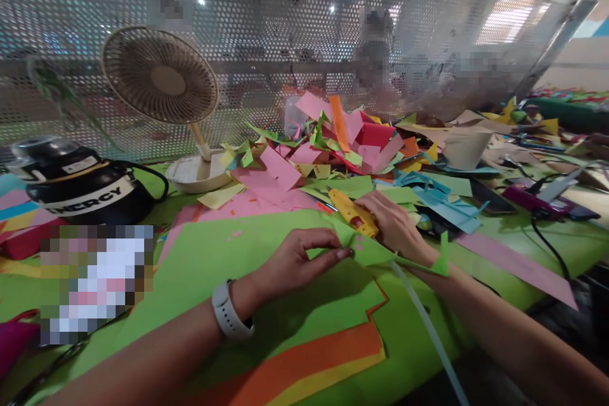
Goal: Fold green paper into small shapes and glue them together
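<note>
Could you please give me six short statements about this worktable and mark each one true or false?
1. The right hand holds a yellow tool. True.
2. The pale wristband is on the right arm. False: the pale wristband is on the left arm.
3. The left hand is at the edge of a cut green piece. True.
4. The large sheet beneath the left hand is pink. False: the large sheet is green.
5. In the picture, the fan stands left of the heap of paper scraps. True.
6. The black bottle is right of the fan. False: the black bottle is left of it.
</note>
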### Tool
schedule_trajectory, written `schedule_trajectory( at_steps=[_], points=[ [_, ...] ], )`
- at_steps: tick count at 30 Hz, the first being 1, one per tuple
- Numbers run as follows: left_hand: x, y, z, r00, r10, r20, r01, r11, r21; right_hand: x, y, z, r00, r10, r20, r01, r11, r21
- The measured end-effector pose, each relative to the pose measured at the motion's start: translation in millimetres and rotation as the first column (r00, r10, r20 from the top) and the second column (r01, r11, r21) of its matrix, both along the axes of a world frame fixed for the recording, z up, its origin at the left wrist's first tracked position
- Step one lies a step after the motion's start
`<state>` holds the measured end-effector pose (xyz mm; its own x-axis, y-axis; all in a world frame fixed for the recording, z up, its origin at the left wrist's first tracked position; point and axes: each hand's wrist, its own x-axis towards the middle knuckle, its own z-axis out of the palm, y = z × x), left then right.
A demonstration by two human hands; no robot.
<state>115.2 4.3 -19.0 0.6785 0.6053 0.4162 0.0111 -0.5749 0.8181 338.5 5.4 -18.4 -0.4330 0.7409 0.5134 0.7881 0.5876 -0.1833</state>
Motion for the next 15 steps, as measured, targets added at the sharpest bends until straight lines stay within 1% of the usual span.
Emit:
schedule_trajectory(
  at_steps=[2, 5, 7, 8, 10, 11, 13, 14, 15],
  points=[
    [-1.9, -0.3, -0.7, 0.999, 0.014, -0.03, -0.015, 1.0, -0.026, -0.5, -0.3, 0.6, 1.0, -0.004, -0.016, 0.004, 1.0, 0.004],
    [-7.0, 1.6, -2.9, 0.997, 0.055, -0.063, -0.059, 0.996, -0.066, -0.1, 1.2, 2.3, 0.997, -0.063, -0.055, 0.063, 0.998, -0.006],
    [-9.8, 5.7, -5.8, 0.994, 0.079, -0.075, -0.086, 0.991, -0.106, 1.8, 4.1, 3.0, 0.993, -0.083, -0.084, 0.081, 0.996, -0.025],
    [-10.3, 8.9, -7.7, 0.993, 0.086, -0.075, -0.096, 0.986, -0.139, 3.5, 6.1, 3.1, 0.991, -0.084, -0.106, 0.082, 0.996, -0.025],
    [-8.6, 17.3, -11.6, 0.992, 0.109, -0.058, -0.12, 0.958, -0.261, 8.9, 10.5, 3.3, 0.98, -0.101, -0.171, 0.103, 0.995, 0.005],
    [-6.3, 22.4, -13.5, 0.991, 0.125, -0.046, -0.133, 0.934, -0.33, 12.7, 12.5, 3.8, 0.969, -0.124, -0.214, 0.133, 0.991, 0.025],
    [0.0, 32.8, -16.6, 0.986, 0.163, -0.034, -0.161, 0.882, -0.443, 22.8, 15.7, 6.4, 0.921, -0.217, -0.323, 0.246, 0.968, 0.05],
    [3.3, 37.5, -17.8, 0.983, 0.182, -0.036, -0.177, 0.861, -0.477, 28.9, 16.8, 8.6, 0.878, -0.282, -0.387, 0.323, 0.945, 0.043],
    [5.9, 41.4, -18.5, 0.979, 0.198, -0.043, -0.193, 0.846, -0.497, 35.3, 17.6, 11.3, 0.815, -0.347, -0.463, 0.404, 0.914, 0.026]
  ],
)
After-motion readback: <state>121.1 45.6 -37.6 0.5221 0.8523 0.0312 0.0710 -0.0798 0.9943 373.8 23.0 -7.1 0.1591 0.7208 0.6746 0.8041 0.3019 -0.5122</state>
